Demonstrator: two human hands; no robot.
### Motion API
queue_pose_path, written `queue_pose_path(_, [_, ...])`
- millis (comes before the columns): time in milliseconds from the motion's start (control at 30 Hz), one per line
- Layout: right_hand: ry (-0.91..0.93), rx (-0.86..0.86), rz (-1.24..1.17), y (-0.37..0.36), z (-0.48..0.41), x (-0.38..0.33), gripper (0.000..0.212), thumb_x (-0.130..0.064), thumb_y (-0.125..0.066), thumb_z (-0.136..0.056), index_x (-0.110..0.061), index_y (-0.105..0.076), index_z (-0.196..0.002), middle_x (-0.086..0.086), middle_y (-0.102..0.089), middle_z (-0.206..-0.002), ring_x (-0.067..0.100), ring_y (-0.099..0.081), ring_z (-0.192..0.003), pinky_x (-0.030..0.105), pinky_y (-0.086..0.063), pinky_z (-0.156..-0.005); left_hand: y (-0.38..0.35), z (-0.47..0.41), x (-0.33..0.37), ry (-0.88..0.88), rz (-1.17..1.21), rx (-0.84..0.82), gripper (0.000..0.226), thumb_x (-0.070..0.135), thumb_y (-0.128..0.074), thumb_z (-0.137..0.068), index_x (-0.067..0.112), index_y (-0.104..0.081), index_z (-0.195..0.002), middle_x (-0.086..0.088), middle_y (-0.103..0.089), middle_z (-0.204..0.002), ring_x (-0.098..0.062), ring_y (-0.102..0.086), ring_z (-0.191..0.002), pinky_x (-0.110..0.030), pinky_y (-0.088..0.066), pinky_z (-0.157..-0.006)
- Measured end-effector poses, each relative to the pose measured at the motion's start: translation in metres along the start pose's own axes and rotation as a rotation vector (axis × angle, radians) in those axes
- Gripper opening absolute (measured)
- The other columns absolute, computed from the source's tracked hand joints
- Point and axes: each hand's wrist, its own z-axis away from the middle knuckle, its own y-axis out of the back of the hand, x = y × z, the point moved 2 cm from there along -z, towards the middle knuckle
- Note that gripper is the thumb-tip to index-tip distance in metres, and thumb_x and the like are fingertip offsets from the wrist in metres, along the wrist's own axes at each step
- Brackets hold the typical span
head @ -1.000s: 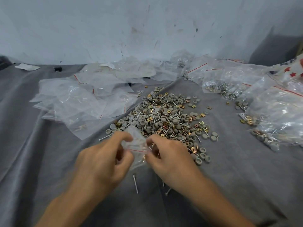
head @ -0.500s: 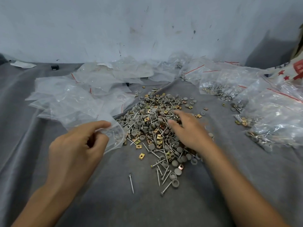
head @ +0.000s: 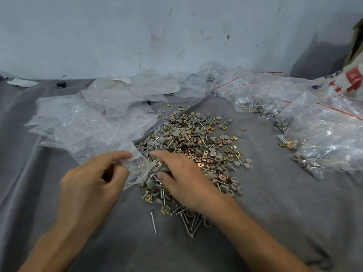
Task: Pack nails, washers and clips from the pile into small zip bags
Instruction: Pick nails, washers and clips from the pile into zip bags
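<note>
While the left hand point(head: 92, 185) is pinching the mouth of a small zip bag point(head: 137, 167) between thumb and forefinger at the pile's left edge, the right hand point(head: 184, 179) is lying palm-down on the pile point(head: 196, 150) of nails, grey washers and brass clips, fingers spread loosely and gripping nothing I can make out. The pile is sitting on grey cloth point(head: 284, 213), with empty bags point(head: 88, 122) lying to its left and filled bags point(head: 324, 138) to its right.
</note>
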Motion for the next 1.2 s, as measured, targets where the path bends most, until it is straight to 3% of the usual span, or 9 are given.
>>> queue_pose_path(133, [-0.08, 0.095, -0.029, 0.026, 0.009, 0.004, 0.041, -0.036, -0.06, -0.1, -0.04, -0.048, -0.139, -0.014, -0.057, -0.139, 0.008, -0.051, -0.128, 0.038, -0.046, -0.108, 0.001, -0.002, -0.006, 0.018, 0.027, 0.015, 0.023, 0.015, -0.067, -0.087, 0.033, -0.078, -0.095, 0.007, -0.062, -0.068, -0.011, -0.054, -0.062, -0.027, -0.041, -0.06])
queue_pose_path(233, [-0.071, 0.041, 0.083, 0.03, 0.023, -0.004, 0.012, -0.046, -0.061, -0.096, -0.035, -0.062, -0.099, -0.02, -0.061, -0.099, -0.003, -0.055, -0.097, 0.031, -0.051, -0.083, 0.002, -0.003, -0.009, 0.039, 0.047, 0.013, 0.029, 0.005, -0.069, -0.086, 0.032, -0.078, -0.095, 0.0, -0.059, -0.06, -0.012, -0.054, -0.06, -0.025, -0.042, -0.062])
queue_pose_path(367, [0.097, -0.232, 0.242, 0.005, 0.041, -0.031, 0.037, -0.059, -0.062, -0.09, -0.025, -0.054, -0.079, -0.01, -0.059, -0.083, 0.012, -0.057, -0.085, 0.036, -0.05, -0.074, 0.002, -0.003, -0.004, 0.033, 0.062, 0.013, 0.03, 0.005, -0.069, -0.084, 0.031, -0.078, -0.095, 0.005, -0.057, -0.055, 0.004, -0.054, -0.058, -0.012, -0.037, -0.058])
queue_pose_path(500, [0.227, -0.343, 0.2, -0.021, 0.047, -0.046, 0.009, -0.03, -0.058, -0.098, -0.022, -0.062, -0.101, 0.001, -0.059, -0.1, 0.024, -0.053, -0.1, 0.041, -0.047, -0.087, 0.002, -0.003, -0.004, 0.009, 0.061, 0.018, 0.03, 0.004, -0.07, -0.083, 0.03, -0.078, -0.095, 0.008, -0.054, -0.052, 0.003, -0.054, -0.058, -0.013, -0.038, -0.059])
queue_pose_path(633, [0.148, -0.261, 0.309, -0.008, 0.036, -0.028, 0.025, -0.013, -0.046, -0.1, -0.022, -0.063, -0.117, 0.002, -0.059, -0.113, 0.024, -0.049, -0.11, 0.04, -0.042, -0.095, 0.004, -0.006, -0.011, -0.014, 0.048, 0.032, 0.027, 0.009, -0.068, -0.086, 0.032, -0.077, -0.095, -0.002, -0.056, -0.06, -0.014, -0.053, -0.061, -0.026, -0.043, -0.062])
queue_pose_path(800, [-0.032, -0.098, 0.405, 0.022, 0.026, 0.002, 0.019, -0.02, -0.047, -0.101, -0.028, -0.063, -0.107, -0.009, -0.056, -0.108, 0.015, -0.048, -0.105, 0.036, -0.045, -0.091, 0.005, -0.007, -0.013, 0.0, 0.057, 0.046, 0.027, 0.006, -0.069, -0.086, 0.03, -0.078, -0.094, -0.004, -0.054, -0.053, -0.019, -0.051, -0.061, -0.03, -0.043, -0.062])
queue_pose_path(933, [-0.058, 0.008, 0.285, 0.027, 0.019, 0.01, 0.01, -0.025, -0.056, -0.096, -0.033, -0.062, -0.097, -0.019, -0.05, -0.099, 0.009, -0.048, -0.102, 0.03, -0.044, -0.085, 0.005, -0.008, -0.013, -0.017, 0.056, 0.026, 0.026, 0.008, -0.069, -0.087, 0.03, -0.078, -0.096, -0.002, -0.053, -0.053, -0.019, -0.05, -0.058, -0.031, -0.043, -0.057])
queue_pose_path(1033, [0.036, 0.085, 0.229, 0.015, 0.012, 0.0, 0.019, -0.028, -0.057, -0.098, -0.033, -0.063, -0.115, -0.015, -0.052, -0.115, 0.009, -0.043, -0.114, 0.028, -0.041, -0.096, 0.004, -0.008, -0.011, -0.025, 0.045, -0.006, 0.022, 0.013, -0.068, -0.089, 0.031, -0.076, -0.1, 0.003, -0.052, -0.052, -0.019, -0.051, -0.057, -0.035, -0.049, -0.058])
queue_pose_path(1200, [0.116, -0.019, 0.436, -0.01, -0.005, -0.01, 0.044, -0.03, -0.05, -0.1, -0.025, -0.048, -0.144, 0.001, -0.034, -0.159, 0.028, -0.02, -0.147, 0.047, -0.021, -0.119, 0.002, -0.006, -0.002, -0.024, 0.035, -0.11, 0.028, 0.032, -0.055, -0.088, 0.032, -0.076, -0.106, 0.011, -0.051, -0.05, -0.006, -0.048, -0.047, -0.034, -0.048, -0.058])
